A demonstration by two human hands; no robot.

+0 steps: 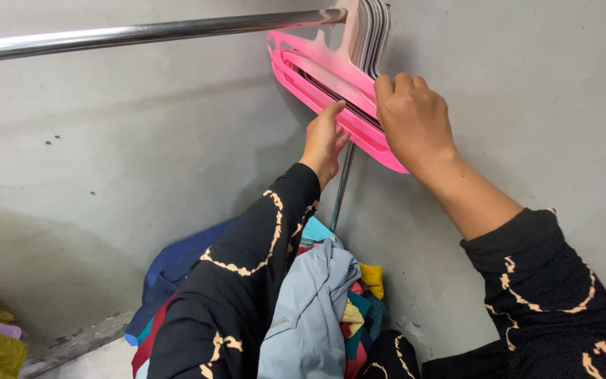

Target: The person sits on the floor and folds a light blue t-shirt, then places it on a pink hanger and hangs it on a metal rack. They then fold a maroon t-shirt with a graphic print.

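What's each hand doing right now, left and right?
Left hand: open, fingertips touching the pink hangers.
Right hand: fingers curled over the hangers' upper edge, gripping them.

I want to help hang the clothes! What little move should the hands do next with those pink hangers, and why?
Probably slide one pink hanger free from the bunch. Both the left hand and the right hand already have their fingers on the hangers, which are packed together at the end of the metal rail, and a pile of clothes waits below.
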